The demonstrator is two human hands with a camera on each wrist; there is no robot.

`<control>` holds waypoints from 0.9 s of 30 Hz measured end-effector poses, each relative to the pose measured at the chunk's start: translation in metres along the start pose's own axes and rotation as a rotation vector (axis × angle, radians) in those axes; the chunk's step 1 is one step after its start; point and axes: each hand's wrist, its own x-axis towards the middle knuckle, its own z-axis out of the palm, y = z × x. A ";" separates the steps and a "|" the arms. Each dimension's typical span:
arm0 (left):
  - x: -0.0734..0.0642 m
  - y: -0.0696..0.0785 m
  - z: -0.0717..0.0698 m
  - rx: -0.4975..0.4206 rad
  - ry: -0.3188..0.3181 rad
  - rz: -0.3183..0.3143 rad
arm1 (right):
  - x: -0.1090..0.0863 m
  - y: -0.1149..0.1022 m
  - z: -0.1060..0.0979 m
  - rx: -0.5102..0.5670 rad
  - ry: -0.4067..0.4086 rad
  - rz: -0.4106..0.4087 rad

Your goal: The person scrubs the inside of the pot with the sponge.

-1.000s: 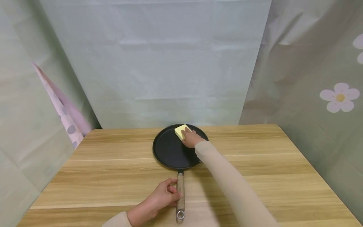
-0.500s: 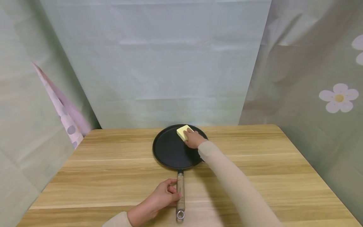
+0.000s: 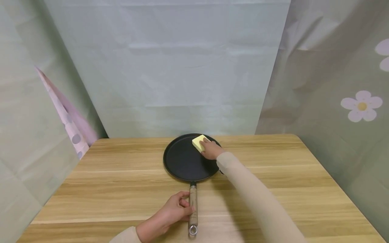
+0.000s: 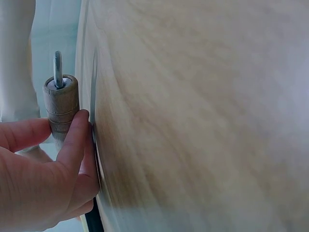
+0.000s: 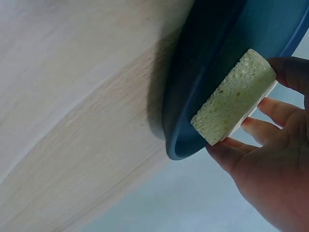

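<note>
A flat black frying pan (image 3: 182,162) rests on the table, its wooden handle (image 3: 193,199) pointing toward me. My left hand (image 3: 176,209) pinches that handle between thumb and fingers; the left wrist view shows the metal ring (image 4: 58,70) at the handle's end. On the pan's far right part, my right hand (image 3: 211,149) holds a pale yellow sponge (image 3: 199,142) against the surface. In the right wrist view the porous sponge (image 5: 236,96) is gripped between thumb and fingers, with one edge close to the pan's raised rim (image 5: 181,140).
The wood-grain table (image 3: 121,192) extends to both sides of the pan. Behind it hangs a pale curtain (image 3: 170,74), and a flower-printed curtain (image 3: 319,84) hangs at the right. The right forearm's beige sleeve (image 3: 258,202) crosses above the table.
My right hand has slid the sponge a short way to the right and slightly nearer across the pan. The left hand keeps its hold on the handle, and the pan stays in place.
</note>
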 end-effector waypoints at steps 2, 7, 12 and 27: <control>0.000 0.000 0.000 0.001 0.003 -0.001 | -0.002 0.001 -0.001 0.004 0.003 -0.008; 0.002 0.000 0.000 0.014 0.009 -0.004 | -0.004 0.004 -0.002 0.002 0.011 -0.020; 0.003 0.000 -0.001 0.026 0.012 -0.010 | -0.006 0.008 -0.003 -0.006 0.011 -0.030; 0.001 -0.001 0.000 0.023 0.003 -0.003 | -0.014 0.019 0.001 -0.014 0.045 -0.116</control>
